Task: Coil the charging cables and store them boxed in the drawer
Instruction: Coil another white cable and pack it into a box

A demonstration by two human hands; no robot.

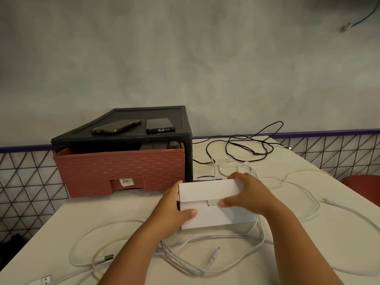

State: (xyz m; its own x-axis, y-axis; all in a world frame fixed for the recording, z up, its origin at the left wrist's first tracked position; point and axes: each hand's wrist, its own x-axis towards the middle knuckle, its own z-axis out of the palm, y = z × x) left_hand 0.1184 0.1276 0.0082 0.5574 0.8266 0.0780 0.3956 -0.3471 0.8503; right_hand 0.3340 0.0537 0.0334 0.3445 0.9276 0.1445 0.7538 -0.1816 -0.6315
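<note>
Near edge of the pale rectangular table [61, 233]: loose white charging cables [214, 254] sprawl uncoiled across the front, with a plug end at the lower left corner. The bare tabletop lies mostly to the left, up to the slanting left edge. Centre: left hand [174, 208] grips the left end of a small white cardboard box [216, 214], thumb curled onto its front face. Right hand [244, 192] is curled over the box's folded lid flap [207, 190], thumb pressing the flap's front edge at the tuck slot. Cannot tell whether the box rests on the table. Just behind it, the red-brown brick-patterned plastic drawer [123, 169] stands partly pulled out of its black frame [123, 138]. Two dark phones [116, 126] lie on top. A thin black cable [246, 149] is tangled to the right of the frame, near the table's far edge.
</note>
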